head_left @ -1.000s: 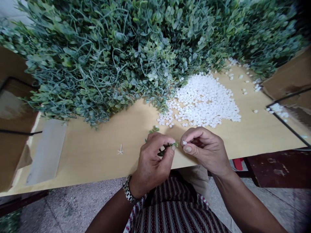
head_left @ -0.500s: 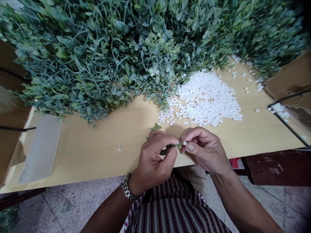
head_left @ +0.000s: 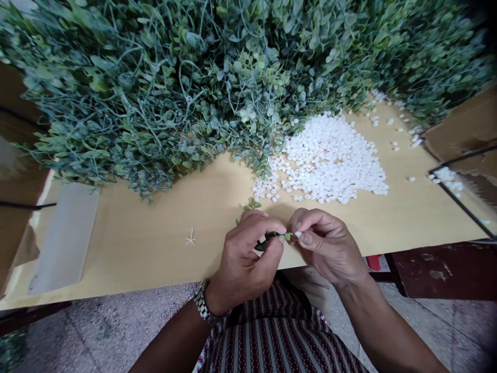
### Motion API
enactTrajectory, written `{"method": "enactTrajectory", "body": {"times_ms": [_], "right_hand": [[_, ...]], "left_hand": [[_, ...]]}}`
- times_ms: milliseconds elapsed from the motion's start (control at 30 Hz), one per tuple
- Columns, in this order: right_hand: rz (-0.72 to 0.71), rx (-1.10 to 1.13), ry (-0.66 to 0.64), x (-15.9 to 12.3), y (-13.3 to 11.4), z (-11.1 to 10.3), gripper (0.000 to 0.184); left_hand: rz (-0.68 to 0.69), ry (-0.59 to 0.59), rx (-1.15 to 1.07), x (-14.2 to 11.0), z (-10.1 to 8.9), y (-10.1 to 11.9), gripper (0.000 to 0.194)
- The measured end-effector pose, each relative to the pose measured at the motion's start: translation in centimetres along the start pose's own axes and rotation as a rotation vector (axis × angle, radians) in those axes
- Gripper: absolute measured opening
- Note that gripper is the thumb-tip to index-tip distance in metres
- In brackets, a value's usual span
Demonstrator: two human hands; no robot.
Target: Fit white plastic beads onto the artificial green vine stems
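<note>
My left hand (head_left: pixel 250 254), with a metal watch on its wrist, pinches a green artificial leaf sprig (head_left: pixel 288 236) between thumb and forefinger. Part of the sprig is hidden by the fingers, and some leaves show above the knuckles. Just to the right, my right hand (head_left: pixel 330 243) pinches a small white bead (head_left: pixel 298 234) between thumb and forefinger. The bead sits close to the sprig's tip, with a slight gap between them. Beyond my hands lies a heap of like white beads (head_left: pixel 337 160) on the tabletop.
Dense artificial greenery (head_left: pixel 163 93) covers the back of the table (head_left: pixel 147 259). A small white star-ended stem (head_left: pixel 190 238) lies left of my hands. A translucent strip (head_left: pixel 66 238) is at the far left. Torn cardboard (head_left: pixel 466 124) stands at the right, with loose beads near it.
My right hand has drawn the white bead slightly right and down, away from the sprig's tip. The left hand has barely moved.
</note>
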State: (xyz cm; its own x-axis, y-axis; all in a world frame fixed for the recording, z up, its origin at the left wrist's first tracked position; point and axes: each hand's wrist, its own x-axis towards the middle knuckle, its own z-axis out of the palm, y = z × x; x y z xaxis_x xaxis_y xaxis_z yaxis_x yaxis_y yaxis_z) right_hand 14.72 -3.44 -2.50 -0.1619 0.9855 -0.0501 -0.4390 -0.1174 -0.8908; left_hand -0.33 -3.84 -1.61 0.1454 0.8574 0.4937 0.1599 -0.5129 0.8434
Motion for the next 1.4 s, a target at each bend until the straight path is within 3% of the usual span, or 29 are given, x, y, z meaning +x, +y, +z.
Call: {"method": "enactTrajectory", "body": {"times_ms": [1400], "right_hand": [[0.002,-0.051,0.013,-0.18,0.42,-0.23,0.009]], "left_hand": [[0.055,-0.023,0.009,-0.08,0.01,-0.16,0.022]]}}
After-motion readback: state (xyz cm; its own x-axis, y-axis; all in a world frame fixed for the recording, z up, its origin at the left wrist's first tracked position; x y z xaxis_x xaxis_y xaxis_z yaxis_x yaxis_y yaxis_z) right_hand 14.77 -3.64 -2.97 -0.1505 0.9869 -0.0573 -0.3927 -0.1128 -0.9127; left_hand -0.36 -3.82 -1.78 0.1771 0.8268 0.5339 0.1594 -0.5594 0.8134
